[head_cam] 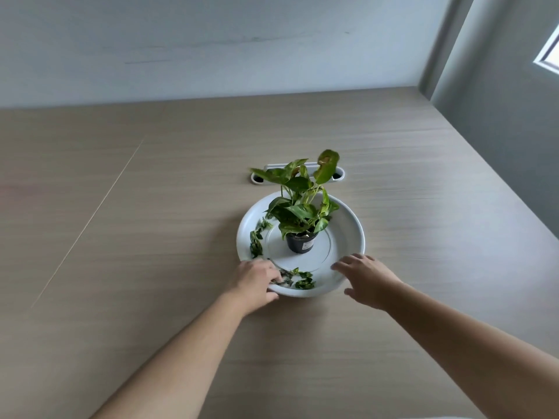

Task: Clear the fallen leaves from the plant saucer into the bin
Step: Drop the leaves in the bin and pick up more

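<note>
Both hands reached over the counter [121,207]: left hand [257,279] curled on leaves [298,278] at the saucer's [348,225] seven o'clock rim, right hand [367,278] spread open, empty, at four o'clock. More leaves [257,240] lay at nine o'clock; the potted plant [302,207] stood centre.

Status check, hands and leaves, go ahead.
Left hand on near leaves in saucer. Right hand open at rim. Leaves at left untouched. Bin not visible.
</note>
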### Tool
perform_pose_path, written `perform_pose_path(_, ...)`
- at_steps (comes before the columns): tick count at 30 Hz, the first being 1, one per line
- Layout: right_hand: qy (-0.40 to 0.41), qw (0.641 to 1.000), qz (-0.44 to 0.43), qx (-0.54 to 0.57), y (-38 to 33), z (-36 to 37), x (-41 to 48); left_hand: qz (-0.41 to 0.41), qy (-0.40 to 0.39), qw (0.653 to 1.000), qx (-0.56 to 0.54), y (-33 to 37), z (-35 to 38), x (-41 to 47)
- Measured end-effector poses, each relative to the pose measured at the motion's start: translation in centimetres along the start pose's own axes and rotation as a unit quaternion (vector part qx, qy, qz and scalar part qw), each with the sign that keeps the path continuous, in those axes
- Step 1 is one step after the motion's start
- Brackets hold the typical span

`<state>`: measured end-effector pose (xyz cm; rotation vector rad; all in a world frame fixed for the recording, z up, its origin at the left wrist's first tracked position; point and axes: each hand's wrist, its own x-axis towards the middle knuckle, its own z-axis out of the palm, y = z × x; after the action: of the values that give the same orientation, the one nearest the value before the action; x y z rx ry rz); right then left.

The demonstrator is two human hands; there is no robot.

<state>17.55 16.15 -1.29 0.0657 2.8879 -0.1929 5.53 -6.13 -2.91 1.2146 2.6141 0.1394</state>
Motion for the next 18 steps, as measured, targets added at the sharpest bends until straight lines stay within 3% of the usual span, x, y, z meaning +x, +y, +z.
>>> perform_pose_path(4,-0.028,0.993,-0.047,0.106,-2.8,0.3,0.3,-0.044,-0.036,0.998,-0.002,-1.8,-1.6,0.1)
perform_pose_path(7,-0.015,0.986,-0.016,0.162,-3.2,-0.3,0.9,-0.084,-0.027,0.993,-0.082,-1.5,-1.5,0.4)
perform_pose_path(15,-0.052,0.988,0.032,0.140,-4.8,0.1,5.1,-0.135,-0.086,0.985,-0.064,1.2,-0.6,3.7)
perform_pose_path(18,-0.043,0.991,0.029,0.124,-5.5,1.2,6.1,-0.148,-0.065,0.985,-0.061,1.6,0.2,4.2)
